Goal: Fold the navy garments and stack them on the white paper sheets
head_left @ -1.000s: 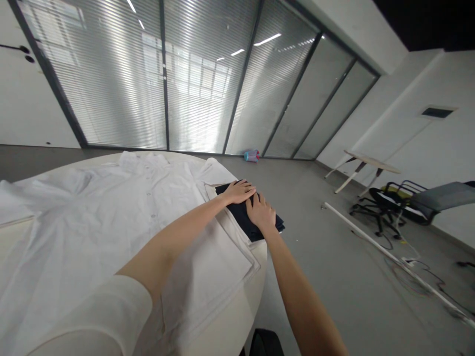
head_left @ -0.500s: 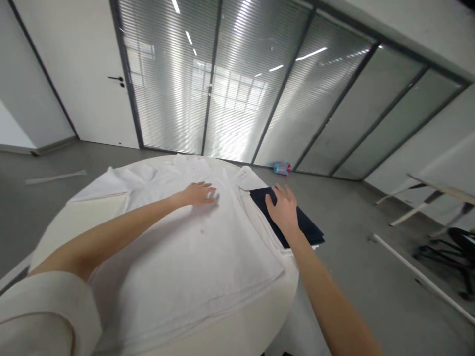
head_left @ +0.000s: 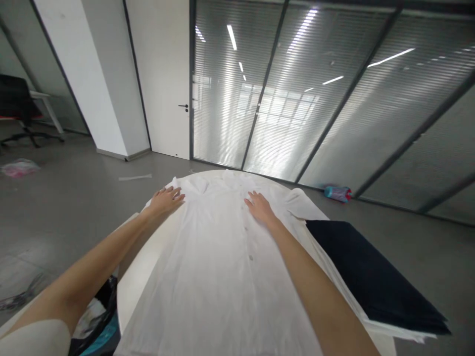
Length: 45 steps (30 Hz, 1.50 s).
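A white short-sleeved shirt (head_left: 211, 257) with a row of buttons lies spread over a round, pale table (head_left: 143, 264). At its left sleeve rests my left hand (head_left: 166, 200), palm down, fingers spread. My right hand (head_left: 260, 206) lies flat on the upper part of the shirt near the button line, fingers apart. Neither hand grips anything. Beside the shirt's right edge sits a folded dark navy cloth (head_left: 365, 269), on top of white folded cloth (head_left: 399, 331) at the table's edge.
A bin with a black bag (head_left: 107, 306) stands beside the table at lower left. On the floor are a striped blue and red bundle (head_left: 337, 193), a white strip (head_left: 135, 177) and a clear-and-pink plastic bag (head_left: 20, 168). An office chair (head_left: 18, 106) is far left.
My right hand has moved left from the navy cloth onto the shirt. My left hand has shifted from mid-shirt to the left sleeve. The view has turned left.
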Each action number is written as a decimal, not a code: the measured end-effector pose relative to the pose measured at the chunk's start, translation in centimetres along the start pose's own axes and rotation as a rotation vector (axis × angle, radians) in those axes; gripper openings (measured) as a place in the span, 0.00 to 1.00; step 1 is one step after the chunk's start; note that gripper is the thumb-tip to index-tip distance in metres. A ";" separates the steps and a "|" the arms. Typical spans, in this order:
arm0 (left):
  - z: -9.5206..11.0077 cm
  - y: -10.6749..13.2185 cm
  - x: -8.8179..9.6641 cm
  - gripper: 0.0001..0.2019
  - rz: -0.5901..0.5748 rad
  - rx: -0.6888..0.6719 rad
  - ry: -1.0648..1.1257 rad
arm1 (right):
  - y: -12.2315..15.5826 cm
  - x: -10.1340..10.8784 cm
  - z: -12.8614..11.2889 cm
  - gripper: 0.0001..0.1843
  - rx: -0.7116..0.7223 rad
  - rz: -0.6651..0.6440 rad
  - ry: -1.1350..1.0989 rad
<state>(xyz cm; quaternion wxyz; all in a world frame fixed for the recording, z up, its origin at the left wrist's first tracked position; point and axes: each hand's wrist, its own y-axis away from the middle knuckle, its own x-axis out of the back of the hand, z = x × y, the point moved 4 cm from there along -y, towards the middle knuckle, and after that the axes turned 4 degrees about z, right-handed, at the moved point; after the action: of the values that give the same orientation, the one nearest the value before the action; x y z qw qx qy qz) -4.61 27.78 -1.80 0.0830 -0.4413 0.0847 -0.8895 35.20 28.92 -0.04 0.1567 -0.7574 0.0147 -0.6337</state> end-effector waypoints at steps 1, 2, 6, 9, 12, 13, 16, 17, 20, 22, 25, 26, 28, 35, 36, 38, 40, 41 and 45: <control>-0.3 0.4 0.0 0.21 0.018 -0.008 -0.041 | -0.3 -0.7 0.1 0.29 -0.022 -0.001 0.019; -0.5 0.7 0.0 0.21 0.046 -0.021 -0.107 | -0.5 -1.4 0.4 0.29 -0.043 0.004 0.038; 0.2 1.8 0.1 0.22 0.098 -0.023 -0.315 | -0.6 -3.1 1.6 0.29 -0.081 0.037 0.089; 1.0 1.7 0.7 0.24 0.073 0.030 -0.396 | -0.6 -3.7 2.1 0.29 -0.074 0.036 0.105; 1.3 0.1 1.2 0.28 0.006 0.155 -0.503 | -0.6 -3.8 2.1 0.28 -0.075 0.024 0.117; 1.4 -0.8 1.3 0.29 -0.008 0.183 -0.536 | -0.7 -3.8 2.1 0.28 -0.076 0.023 0.122; 2.3 -4.5 1.0 0.23 -0.020 0.150 -0.558 | -0.7 -3.7 2.0 0.28 -0.074 0.029 0.133; 2.8 -5.9 0.7 0.22 -0.026 0.121 -0.541 | -0.7 -3.7 2.0 0.28 -0.073 0.028 0.133; 3.9 -9.9 -0.7 0.21 -0.091 0.100 -0.483 | -0.8 -3.9 2.1 0.28 -0.085 0.010 0.126; 4.4 -12.0 -2.0 0.20 -0.151 0.110 -0.452 | -0.8 -4.0 2.2 0.28 -0.096 0.003 0.120; 4.9 -13.9 -3.9 0.18 -0.199 0.122 -0.435 | -0.7 -4.0 2.1 0.28 -0.096 0.011 0.120; 5.0 -14.3 -4.4 0.17 -0.203 0.123 -0.436 | -0.7 -3.9 2.1 0.28 -0.092 0.013 0.122; 5.2 -14.6 -5.2 0.17 -0.199 0.119 -0.437 | -0.5 -3.8 1.9 0.28 -0.084 0.011 0.129; 4.4 -14.4 -5.7 0.15 -0.151 0.099 -0.406 | -0.4 -3.5 1.5 0.29 -0.081 -0.012 0.159; 4.2 -14.4 -5.5 0.14 -0.132 0.096 -0.405 | -0.6 -3.5 1.5 0.29 -0.082 -0.018 0.159; 3.7 -14.6 -5.2 0.15 -0.084 0.105 -0.404 | -1.1 -3.6 1.4 0.30 -0.090 -0.038 0.158; 3.2 -14.9 -5.0 0.15 -0.030 0.126 -0.403 | -1.7 -3.8 1.2 0.30 -0.098 -0.065 0.155; 3.1 -15.1 -4.9 0.15 -0.003 0.136 -0.403 | -2.0 -3.9 1.1 0.31 -0.106 -0.076 0.151; 2.5 -15.3 -5.0 0.15 0.064 0.112 -0.400 | -2.5 -4.2 0.6 0.32 -0.135 -0.060 0.136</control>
<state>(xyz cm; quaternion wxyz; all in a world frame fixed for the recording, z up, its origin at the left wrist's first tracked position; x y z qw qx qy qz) -0.72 43.54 -0.69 0.1509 -0.6007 0.0308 -0.7845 34.55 32.37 -3.49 0.0847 -0.7216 0.0453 -0.6856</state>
